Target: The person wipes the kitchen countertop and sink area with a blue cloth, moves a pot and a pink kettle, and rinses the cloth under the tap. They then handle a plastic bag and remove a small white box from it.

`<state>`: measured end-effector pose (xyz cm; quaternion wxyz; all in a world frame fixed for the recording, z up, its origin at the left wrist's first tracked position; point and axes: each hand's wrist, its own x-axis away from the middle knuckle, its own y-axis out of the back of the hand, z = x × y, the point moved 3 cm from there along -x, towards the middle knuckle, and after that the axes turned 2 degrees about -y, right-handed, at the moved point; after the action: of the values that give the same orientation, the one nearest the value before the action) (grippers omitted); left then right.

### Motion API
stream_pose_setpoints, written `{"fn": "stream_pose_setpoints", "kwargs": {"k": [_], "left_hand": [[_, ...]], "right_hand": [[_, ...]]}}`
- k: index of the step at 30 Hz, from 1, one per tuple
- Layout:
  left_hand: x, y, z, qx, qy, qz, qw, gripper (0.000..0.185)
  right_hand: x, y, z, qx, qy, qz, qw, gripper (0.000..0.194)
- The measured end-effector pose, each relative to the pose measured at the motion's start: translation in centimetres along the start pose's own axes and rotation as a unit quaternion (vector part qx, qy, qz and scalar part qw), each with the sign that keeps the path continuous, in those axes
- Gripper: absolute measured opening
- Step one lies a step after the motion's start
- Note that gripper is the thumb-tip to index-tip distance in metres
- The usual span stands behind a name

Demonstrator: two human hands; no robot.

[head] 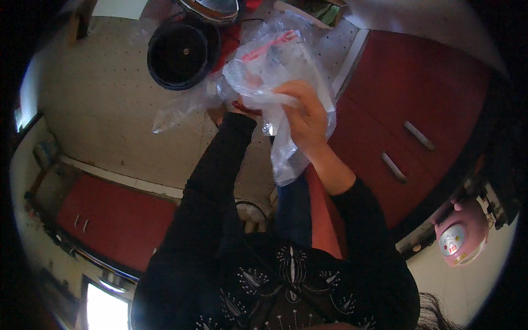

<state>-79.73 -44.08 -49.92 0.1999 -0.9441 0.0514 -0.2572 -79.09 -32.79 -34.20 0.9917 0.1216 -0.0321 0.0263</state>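
My right hand [305,113] grips a gathered fold of a clear plastic bag [270,68] printed with a red stripe. The bag's crumpled film spreads above both hands, and a loose part [284,165] hangs down below my right hand. My left hand [243,101] reaches in beside the bag, with a dark red band at the wrist. Film covers most of its fingers, so their grip is hidden. Another piece of thin clear plastic [181,109] trails to the left of my left wrist.
A round black container [177,55] stands on the tiled floor [111,99], next to a lidded pot [214,10]. A box with green leaves [317,12] is farther up. Red cabinets [406,111] flank the right; more red cabinets [115,214] are at left. A pink rice cooker [462,239] sits far right.
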Motion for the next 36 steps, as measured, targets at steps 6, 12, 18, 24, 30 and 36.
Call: {"fn": "stream_pose_setpoints", "kwargs": {"k": [6, 12, 18, 24, 30, 36], "left_hand": [[-1.5, 0.8, -0.3, 0.04, 0.001, 0.014, 0.999, 0.039], [-2.4, 1.7, -0.3, 0.081, 0.005, 0.014, 0.997, 0.039], [-4.4, 3.9, 0.6, 0.139, 0.033, -0.014, 0.99, 0.039], [-3.3, 6.1, 3.3, 0.165, 0.105, -0.125, 0.973, 0.034], [-0.5, 10.6, 6.7, 0.051, 0.168, -0.256, 0.951, 0.039], [2.3, 14.0, 8.1, 0.133, 0.147, -0.296, 0.934, 0.038]], "right_hand": [[2.5, 2.8, 3.6, -0.293, -0.041, -0.165, 0.941, 0.014], [3.0, 7.6, 6.3, -0.222, 0.057, -0.12, 0.966, 0.022], [3.6, 13.5, 9.8, 0.55, 0.113, -0.277, 0.78, 0.043], [2.5, 18.5, 10.2, 0.561, 0.078, -0.35, 0.746, 0.042], [1.7, 22.8, 7.7, 0.567, 0.046, -0.425, 0.704, 0.039], [0.5, 24.7, 0.2, 0.333, -0.047, -0.442, 0.831, 0.031]]}}
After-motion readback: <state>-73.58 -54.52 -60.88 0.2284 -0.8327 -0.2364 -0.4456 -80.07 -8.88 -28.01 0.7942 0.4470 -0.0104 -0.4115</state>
